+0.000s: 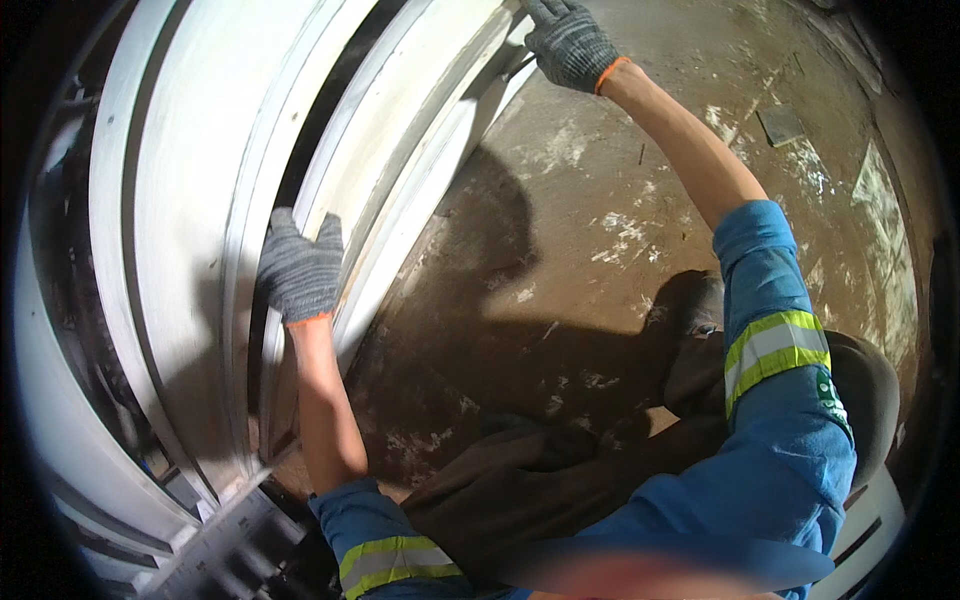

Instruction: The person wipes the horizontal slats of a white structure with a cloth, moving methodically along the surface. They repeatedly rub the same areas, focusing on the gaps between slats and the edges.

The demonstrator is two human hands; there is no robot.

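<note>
Floor (590, 180) — brown (patchy) — beside panels (190, 200)

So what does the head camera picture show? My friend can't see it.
A person's grey-gloved left hand is on long white panels, and their gloved right hand is farther up, at the picture's top. Blue sleeves have bright striped bands; a scuffed brown floor lies to the right.

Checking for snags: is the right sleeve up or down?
Up: the right sleeve sits bunched well above the glove, leaving the forearm bare.
</note>
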